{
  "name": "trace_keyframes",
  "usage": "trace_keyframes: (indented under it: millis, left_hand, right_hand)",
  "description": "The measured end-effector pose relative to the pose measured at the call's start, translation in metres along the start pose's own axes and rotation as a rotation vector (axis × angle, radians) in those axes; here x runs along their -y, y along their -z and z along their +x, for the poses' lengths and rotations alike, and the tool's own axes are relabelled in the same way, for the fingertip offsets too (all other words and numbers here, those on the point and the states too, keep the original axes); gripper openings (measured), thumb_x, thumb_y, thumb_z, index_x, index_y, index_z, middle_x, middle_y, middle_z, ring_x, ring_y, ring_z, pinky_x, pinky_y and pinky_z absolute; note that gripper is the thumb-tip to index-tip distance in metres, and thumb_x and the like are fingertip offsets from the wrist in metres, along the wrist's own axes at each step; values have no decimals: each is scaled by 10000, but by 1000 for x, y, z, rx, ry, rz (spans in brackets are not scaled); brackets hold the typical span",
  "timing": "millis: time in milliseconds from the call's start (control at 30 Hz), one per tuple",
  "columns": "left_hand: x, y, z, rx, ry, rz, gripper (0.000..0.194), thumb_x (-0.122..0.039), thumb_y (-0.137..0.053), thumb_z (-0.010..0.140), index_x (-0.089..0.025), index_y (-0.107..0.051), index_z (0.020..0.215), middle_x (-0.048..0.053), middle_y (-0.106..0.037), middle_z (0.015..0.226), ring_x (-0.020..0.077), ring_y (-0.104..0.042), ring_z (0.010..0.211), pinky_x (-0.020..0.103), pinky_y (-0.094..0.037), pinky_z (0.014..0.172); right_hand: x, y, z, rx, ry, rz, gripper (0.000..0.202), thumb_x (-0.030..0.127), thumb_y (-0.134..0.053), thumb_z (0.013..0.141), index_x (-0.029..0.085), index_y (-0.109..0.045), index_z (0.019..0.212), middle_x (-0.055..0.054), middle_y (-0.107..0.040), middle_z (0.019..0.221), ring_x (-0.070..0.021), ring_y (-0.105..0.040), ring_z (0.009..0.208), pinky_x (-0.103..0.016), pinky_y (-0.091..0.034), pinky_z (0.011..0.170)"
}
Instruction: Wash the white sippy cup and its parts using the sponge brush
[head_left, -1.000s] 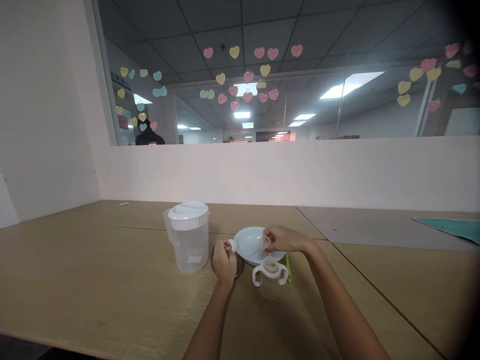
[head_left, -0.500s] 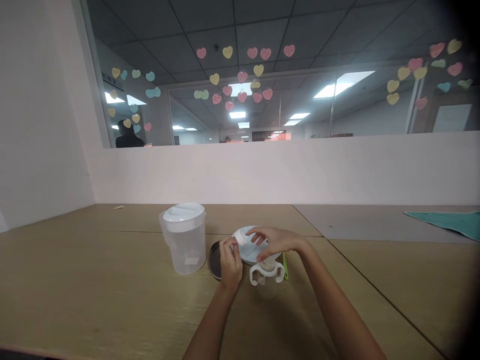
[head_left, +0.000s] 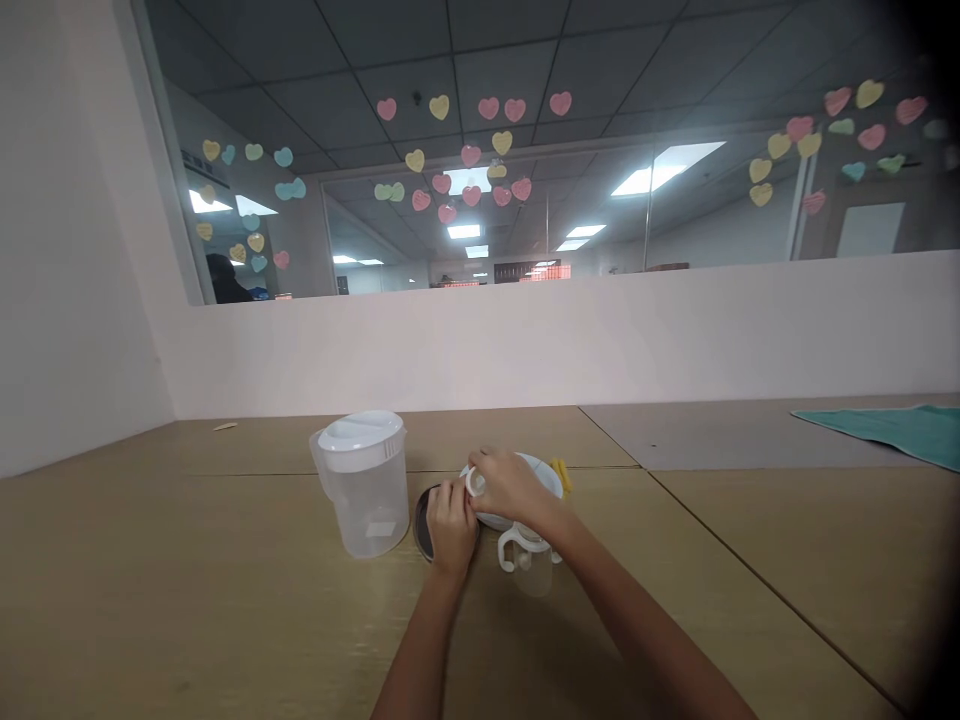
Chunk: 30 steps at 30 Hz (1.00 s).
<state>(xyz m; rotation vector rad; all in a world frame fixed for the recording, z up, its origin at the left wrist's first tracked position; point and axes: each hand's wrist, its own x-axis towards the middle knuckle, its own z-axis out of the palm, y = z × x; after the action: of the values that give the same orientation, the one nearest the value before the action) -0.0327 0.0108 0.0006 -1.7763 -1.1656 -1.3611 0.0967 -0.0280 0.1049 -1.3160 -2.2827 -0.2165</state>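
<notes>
A small white bottle cap [head_left: 475, 482] with a round opening is between my two hands. My right hand [head_left: 514, 488] is closed around its far and right side. My left hand [head_left: 451, 525] is closed at its near left edge, its fingertips partly hidden. Just below my right wrist a clear bottle [head_left: 533, 572] with two white handles stands upright on the table. Behind the hands lies a white plate [head_left: 551, 475], partly covered by my right hand. A dark round dish [head_left: 423, 525] shows beside my left hand.
To the left stands a translucent pitcher [head_left: 372, 505] with a white lid. A yellow object [head_left: 561, 474] lies just beyond the plate's right edge. A teal cloth [head_left: 900, 430] is at the far right, near the low wall [head_left: 480, 350] under the window.
My right hand has moved left from above the bottle and closed on the white cap at my left hand. The view has shifted slightly.
</notes>
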Motion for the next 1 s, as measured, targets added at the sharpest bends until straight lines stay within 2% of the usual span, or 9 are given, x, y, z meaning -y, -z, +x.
trace_keyframes:
  millis: [167, 300, 467, 533, 633, 700, 767, 833, 1000]
  left_hand:
    - [13, -4, -5, -67, -106, -36, 243, -206, -382, 878, -138, -604, 947, 58, -526, 735, 181, -456, 686, 287, -363, 631]
    - [15, -5, -7, -80, -88, -131, 207, -209, -398, 874, -147, -595, 893, 49, -521, 715, 173, -456, 679, 272, -372, 616]
    - [12, -4, -8, -78, -41, -193, 188, -191, -391, 867, -164, -577, 863, 42, -534, 720, 165, -487, 699, 263, -403, 626]
    - [12, -5, -10, -37, -1, -194, 190, -191, -391, 860, -162, -578, 867, 48, -550, 733, 167, -507, 712, 268, -418, 640]
    - [15, -9, -14, 46, 42, -138, 210, -186, -386, 858, -158, -590, 896, 56, -587, 747, 174, -542, 719, 283, -435, 657]
    - [18, -12, -16, 55, 67, -103, 238, -181, -378, 866, -150, -589, 974, 69, -621, 805, 183, -571, 765, 299, -446, 685]
    - [21, -13, -16, 46, 117, -89, 265, -188, -371, 882, -146, -578, 1042, 83, -641, 887, 192, -585, 830, 317, -453, 729]
    - [22, -12, -17, 85, 173, -81, 272, -203, -367, 895, -156, -591, 1041, 84, -645, 934, 196, -583, 869, 333, -449, 768]
    - [23, -8, -18, 347, 286, -15, 268, -160, -408, 850, -187, -637, 986, 69, -623, 1016, 200, -546, 973, 346, -417, 863]
  right_hand:
    - [17, 1, -2, 21, 23, -109, 221, 224, -579, 682, 164, -583, 894, -75, -623, 907, -195, -590, 788, -260, -374, 627]
    - [23, 4, -6, 40, 21, -148, 212, 214, -571, 688, 168, -575, 895, -73, -623, 879, -192, -592, 761, -260, -368, 611]
    - [23, 5, -5, -2, -24, -140, 209, 227, -566, 698, 169, -563, 898, -75, -619, 883, -191, -584, 734, -265, -343, 593]
    - [23, 10, -6, -5, -30, -84, 214, 230, -583, 682, 169, -559, 885, -71, -615, 886, -186, -574, 737, -263, -335, 597]
    - [24, 28, -11, -26, -10, 127, 238, 244, -617, 646, 190, -535, 862, -26, -599, 867, -158, -543, 737, -241, -325, 593]
    - [26, 45, -18, -98, -20, 287, 261, 279, -618, 648, 209, -507, 873, 8, -583, 856, -144, -523, 741, -230, -328, 597]
    - [26, 62, -24, -197, -71, 345, 232, 307, -586, 679, 218, -488, 869, 21, -570, 825, -145, -509, 725, -234, -325, 597]
    - [23, 72, -28, -211, -87, 383, 223, 330, -579, 687, 222, -480, 855, 25, -568, 807, -147, -504, 714, -235, -326, 596]
    - [0, 68, -23, -188, -159, 386, 219, 295, -586, 667, 220, -507, 856, 18, -593, 811, -149, -518, 726, -230, -330, 609]
